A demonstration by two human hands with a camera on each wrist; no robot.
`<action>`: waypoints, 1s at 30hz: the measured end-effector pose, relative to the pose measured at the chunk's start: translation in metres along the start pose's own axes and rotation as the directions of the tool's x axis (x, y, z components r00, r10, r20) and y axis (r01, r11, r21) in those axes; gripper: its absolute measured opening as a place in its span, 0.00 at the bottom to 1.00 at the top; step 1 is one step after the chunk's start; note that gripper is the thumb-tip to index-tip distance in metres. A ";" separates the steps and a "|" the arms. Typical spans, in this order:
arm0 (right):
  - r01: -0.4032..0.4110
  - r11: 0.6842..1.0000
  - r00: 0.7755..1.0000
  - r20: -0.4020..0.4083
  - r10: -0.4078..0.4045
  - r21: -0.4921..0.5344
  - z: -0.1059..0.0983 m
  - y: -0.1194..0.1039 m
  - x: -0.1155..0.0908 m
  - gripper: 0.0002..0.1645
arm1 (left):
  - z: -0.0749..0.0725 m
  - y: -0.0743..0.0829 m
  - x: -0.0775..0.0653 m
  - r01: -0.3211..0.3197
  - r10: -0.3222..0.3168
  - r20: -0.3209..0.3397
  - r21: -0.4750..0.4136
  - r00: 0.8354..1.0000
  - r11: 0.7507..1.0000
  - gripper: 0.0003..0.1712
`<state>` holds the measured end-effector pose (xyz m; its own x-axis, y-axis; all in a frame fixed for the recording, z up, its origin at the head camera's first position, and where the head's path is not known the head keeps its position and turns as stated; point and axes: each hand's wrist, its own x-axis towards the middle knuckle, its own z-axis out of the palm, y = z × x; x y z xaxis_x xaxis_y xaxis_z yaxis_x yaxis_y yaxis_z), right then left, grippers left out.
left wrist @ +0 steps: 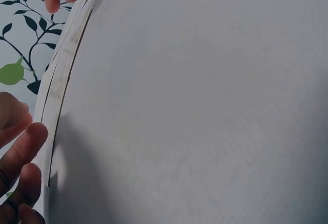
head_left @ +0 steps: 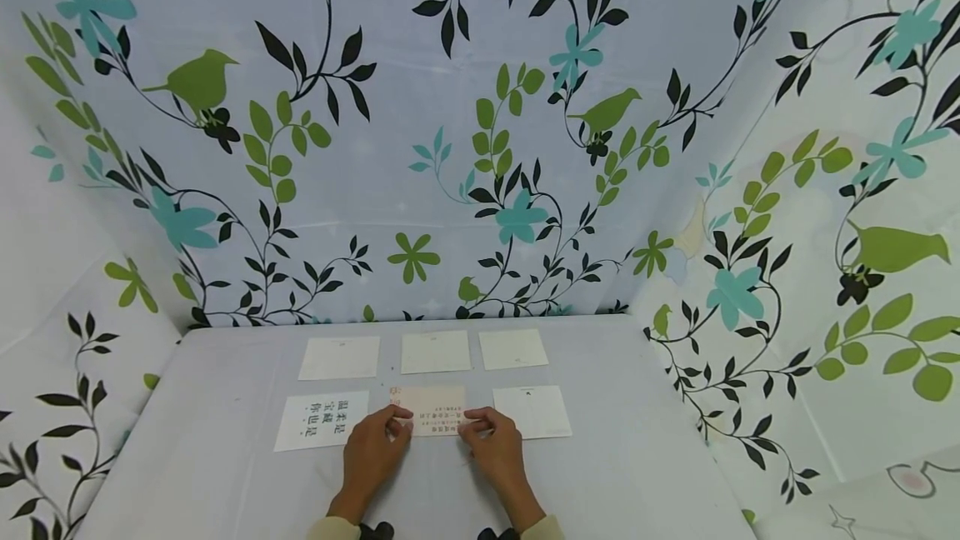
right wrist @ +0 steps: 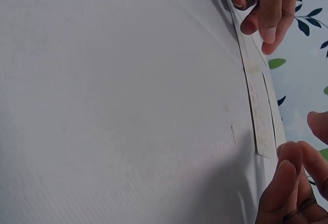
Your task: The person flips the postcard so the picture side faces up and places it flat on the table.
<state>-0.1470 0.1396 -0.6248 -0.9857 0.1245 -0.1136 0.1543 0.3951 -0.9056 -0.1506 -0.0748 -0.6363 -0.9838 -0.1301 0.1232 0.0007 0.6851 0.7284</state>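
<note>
In the head view my left hand (head_left: pixel 375 450) is at the left edge of a pale peach card (head_left: pixel 431 408) with reddish print. My right hand (head_left: pixel 495 442) is at that card's right edge. The card lies flat on the table, and fingertips cover parts of both sides. Loosely bent fingers of the left hand (left wrist: pixel 20 167) appear low in the left wrist view. In the right wrist view the fingers of the right hand (right wrist: pixel 294 183) are bent near the card's end, with a gap between thumb and forefinger. Whether the fingertips touch the card cannot be told.
Left of the peach card lies a white card with large dark characters (head_left: pixel 318 421); a blank-looking card (head_left: pixel 532 412) lies to its right. Behind are three more pale cards, left (head_left: pixel 340 357), middle (head_left: pixel 436 352) and right (head_left: pixel 513 349). Leaf-patterned cloth (head_left: pixel 420 148) surrounds the white table (head_left: pixel 622 457).
</note>
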 end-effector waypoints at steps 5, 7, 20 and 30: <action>-0.014 1.000 1.000 -0.020 0.014 -0.005 -0.007 0.001 0.002 0.16 | 0.004 0.007 0.001 -0.001 0.001 0.009 -0.007 1.000 1.000 0.07; -0.015 1.000 1.000 -0.028 0.015 -0.008 -0.010 0.001 0.003 0.17 | 0.005 0.010 0.001 -0.002 0.002 0.011 -0.016 1.000 1.000 0.07; -0.028 0.999 0.996 -0.089 0.025 -0.031 -0.030 0.006 0.007 0.18 | 0.018 0.025 0.002 -0.051 0.050 -0.014 -0.072 0.999 0.996 0.08; -0.046 0.998 0.991 -0.130 0.041 -0.036 -0.048 0.012 0.013 0.19 | 0.031 0.037 0.002 -0.094 0.088 -0.055 -0.111 0.995 0.989 0.10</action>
<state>-0.1547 0.1895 -0.6178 -0.9614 0.2576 -0.0968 0.2019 0.4212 -0.8842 -0.1581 -0.0275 -0.6301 -0.9686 -0.1084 0.2237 0.1127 0.6105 0.7839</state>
